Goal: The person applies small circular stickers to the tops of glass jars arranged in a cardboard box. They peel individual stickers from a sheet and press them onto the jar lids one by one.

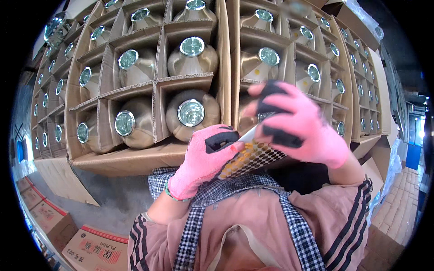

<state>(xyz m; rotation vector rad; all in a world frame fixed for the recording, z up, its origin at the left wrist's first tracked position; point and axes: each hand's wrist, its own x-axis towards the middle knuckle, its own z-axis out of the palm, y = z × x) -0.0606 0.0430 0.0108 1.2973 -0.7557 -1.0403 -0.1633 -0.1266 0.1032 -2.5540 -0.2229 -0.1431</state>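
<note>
My left hand (204, 159), in a pink glove with black fingers, is closed on a sheet of round stickers (247, 159), with yellow dots and dark round spots in rows. My right hand (294, 123), gloved alike, is over the sheet's upper right part and the nearest row of the right carton. Its fingers are curved and smeared by motion; whether they hold a sticker is hidden. Beneath it, a glass flask liner (246, 121) is partly covered. Two liners behind it, one wide-necked (260, 65) and one narrower (308, 77), carry small yellow dots.
Open cartons with cardboard dividers, one on the left (131, 158) and one on the right (235, 58), hold several silvery-gold liners with open glass mouths. More such cartons stand at both sides. Printed brown boxes (95, 248) sit on the floor at lower left. Clear plastic film (368, 20) lies at upper right.
</note>
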